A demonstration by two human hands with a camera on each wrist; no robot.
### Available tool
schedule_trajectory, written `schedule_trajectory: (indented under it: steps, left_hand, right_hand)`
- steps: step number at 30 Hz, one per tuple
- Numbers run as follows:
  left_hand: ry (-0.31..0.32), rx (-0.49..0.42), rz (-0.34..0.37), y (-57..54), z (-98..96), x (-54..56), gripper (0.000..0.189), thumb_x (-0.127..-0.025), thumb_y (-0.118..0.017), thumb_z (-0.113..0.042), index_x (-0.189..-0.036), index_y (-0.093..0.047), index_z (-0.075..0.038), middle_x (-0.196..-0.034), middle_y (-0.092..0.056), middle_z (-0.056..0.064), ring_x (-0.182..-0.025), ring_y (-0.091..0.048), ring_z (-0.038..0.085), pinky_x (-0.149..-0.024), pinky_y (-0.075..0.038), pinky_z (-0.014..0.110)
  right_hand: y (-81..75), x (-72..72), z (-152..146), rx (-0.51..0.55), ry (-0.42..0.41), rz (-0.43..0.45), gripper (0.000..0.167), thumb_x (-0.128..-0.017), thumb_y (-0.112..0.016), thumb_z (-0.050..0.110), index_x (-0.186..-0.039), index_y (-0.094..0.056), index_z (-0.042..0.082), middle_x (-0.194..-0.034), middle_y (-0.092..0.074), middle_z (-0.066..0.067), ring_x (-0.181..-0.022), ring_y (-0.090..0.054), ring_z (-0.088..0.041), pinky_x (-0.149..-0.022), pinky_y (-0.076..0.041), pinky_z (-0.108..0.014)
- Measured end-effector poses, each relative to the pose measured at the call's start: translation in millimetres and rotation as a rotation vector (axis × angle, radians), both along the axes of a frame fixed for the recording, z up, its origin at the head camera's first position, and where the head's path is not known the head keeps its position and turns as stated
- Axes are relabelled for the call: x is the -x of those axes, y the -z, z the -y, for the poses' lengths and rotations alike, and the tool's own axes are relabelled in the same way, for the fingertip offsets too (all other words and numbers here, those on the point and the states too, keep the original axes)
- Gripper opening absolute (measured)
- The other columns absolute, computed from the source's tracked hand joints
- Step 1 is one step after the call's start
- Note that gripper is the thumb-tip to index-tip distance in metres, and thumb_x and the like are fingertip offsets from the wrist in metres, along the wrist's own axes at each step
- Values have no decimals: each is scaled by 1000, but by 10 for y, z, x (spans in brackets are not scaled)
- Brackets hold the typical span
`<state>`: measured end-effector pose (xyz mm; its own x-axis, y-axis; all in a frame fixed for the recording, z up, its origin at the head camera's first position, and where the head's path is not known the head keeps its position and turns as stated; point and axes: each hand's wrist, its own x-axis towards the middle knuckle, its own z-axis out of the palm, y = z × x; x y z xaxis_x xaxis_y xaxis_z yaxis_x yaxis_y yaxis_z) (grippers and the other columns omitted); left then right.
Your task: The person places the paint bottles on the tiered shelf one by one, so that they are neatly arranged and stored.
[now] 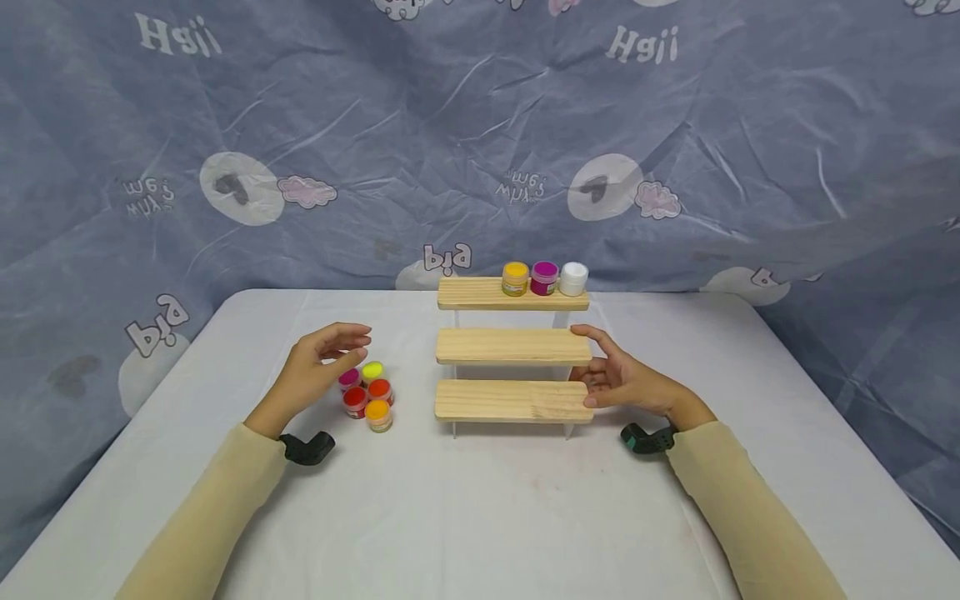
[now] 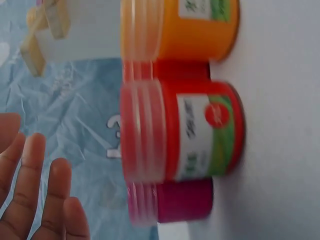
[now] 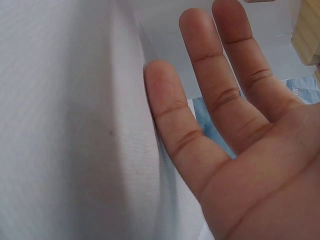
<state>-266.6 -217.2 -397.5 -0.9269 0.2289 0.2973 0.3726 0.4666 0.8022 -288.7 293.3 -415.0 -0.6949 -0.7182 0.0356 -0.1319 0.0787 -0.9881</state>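
Note:
In the head view my left hand (image 1: 318, 367) hovers above a cluster of small paint jars, fingers loosely bent and holding nothing. The cluster has a yellow jar (image 1: 372, 371), a purple jar (image 1: 349, 380), two red jars (image 1: 356, 402) and an orange jar (image 1: 378, 415). The left wrist view shows a red jar (image 2: 200, 132) up close, with the fingers off to its left. My right hand (image 1: 622, 379) is at the right end of a three-tier wooden shelf (image 1: 510, 400). Its thumb touches the bottom board, its index finger reaches the middle board, and the other fingers extend behind.
On the top board stand an orange-yellow jar (image 1: 515, 279), a purple jar (image 1: 544, 278) and a white jar (image 1: 573, 279), side by side toward the right. White cloth (image 1: 465, 517) covers the table. A blue-grey printed curtain (image 1: 420, 125) hangs behind it.

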Motion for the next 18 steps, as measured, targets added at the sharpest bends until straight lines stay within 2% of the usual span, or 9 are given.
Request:
schedule_trajectory:
  steps: [1,5,7,10,13,18]
  left_hand:
    - [-7,3,10,16,26,5,36,-107,-70,-15,-140,-67,-3,-131,-73,23,-115,-69,14,-96,-50,18]
    - [-24,12,44,63,116,20,41,-107,-70,-16,-145,-63,-1,-134,-71,22,-121,-68,35,-96,-49,18]
    - [-25,11,62,80,162,25,45,-108,-70,-16,-148,-60,-1,-137,-70,22,-122,-67,34,-97,-49,17]
    - [-13,12,93,114,242,46,49,-109,-68,-16,-153,-56,0,-140,-68,24,-120,-67,26,-97,-49,14]
    - [18,6,141,151,321,65,49,-110,-65,-14,-154,-53,1,-141,-67,26,-120,-67,22,-97,-49,13]
    - [119,-20,234,214,392,94,51,-105,-59,-4,-154,-49,8,-145,-62,31,-131,-62,40,-99,-52,19]
  right_hand:
    - [2,3,-4,-1,0,-2,99,-97,-74,-6,-166,-20,39,-126,-68,-12,-112,-67,-22,-94,-60,-31]
    - [-3,4,2,-1,-1,-3,99,-97,-74,-6,-166,-20,39,-126,-69,-10,-112,-67,-21,-93,-60,-31]
    - [-5,4,6,2,-6,-6,99,-97,-73,-7,-167,-19,39,-126,-69,-10,-112,-67,-21,-93,-60,-30]
    - [-5,4,9,-3,-3,-5,100,-96,-74,-8,-166,-20,40,-126,-69,-9,-111,-68,-19,-93,-60,-30]
    - [-4,3,6,-10,1,-5,101,-95,-74,-8,-166,-20,39,-126,-69,-9,-111,-68,-19,-93,-60,-30]
    - [-4,-5,-3,-10,1,-2,100,-96,-74,-7,-166,-19,40,-128,-69,-9,-113,-68,-19,-94,-60,-31]
